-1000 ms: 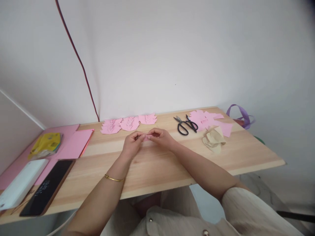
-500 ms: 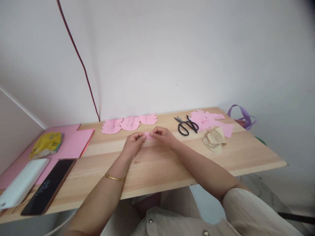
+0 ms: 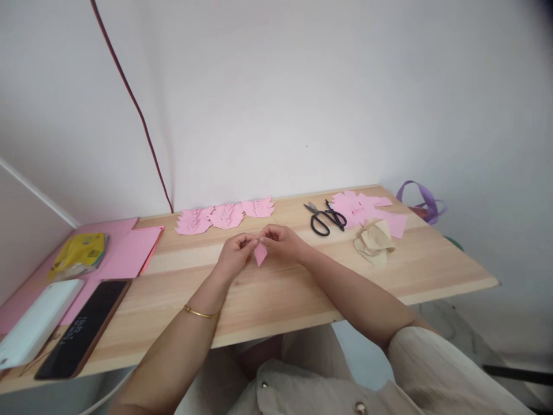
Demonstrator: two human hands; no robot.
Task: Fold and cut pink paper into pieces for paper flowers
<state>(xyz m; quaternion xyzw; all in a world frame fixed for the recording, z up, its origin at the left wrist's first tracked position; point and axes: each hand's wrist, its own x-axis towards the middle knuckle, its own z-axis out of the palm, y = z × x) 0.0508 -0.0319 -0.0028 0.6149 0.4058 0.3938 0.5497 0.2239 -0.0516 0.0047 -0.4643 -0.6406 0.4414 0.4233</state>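
Observation:
My left hand (image 3: 234, 255) and my right hand (image 3: 280, 241) meet over the middle of the wooden table (image 3: 276, 288). Both pinch the top of a small folded pink paper piece (image 3: 260, 253), whose pointed end hangs down between them. A gold bangle (image 3: 199, 313) is on my left wrist. Behind my hands, three cut pink paper shapes (image 3: 225, 216) lie in a row near the wall.
Black scissors (image 3: 324, 218) lie to the right, beside loose pink paper squares (image 3: 367, 210) and crumpled beige paper (image 3: 374, 242). At left are pink sheets (image 3: 129, 253), a yellow packet (image 3: 78, 253), a white box (image 3: 34, 323) and a black phone (image 3: 82, 328). A purple ribbon (image 3: 421, 202) hangs past the far right edge.
The pink piece lay flat between my fingertips before; now it is turned so its point hangs downward. My hands have stayed in nearly the same spot.

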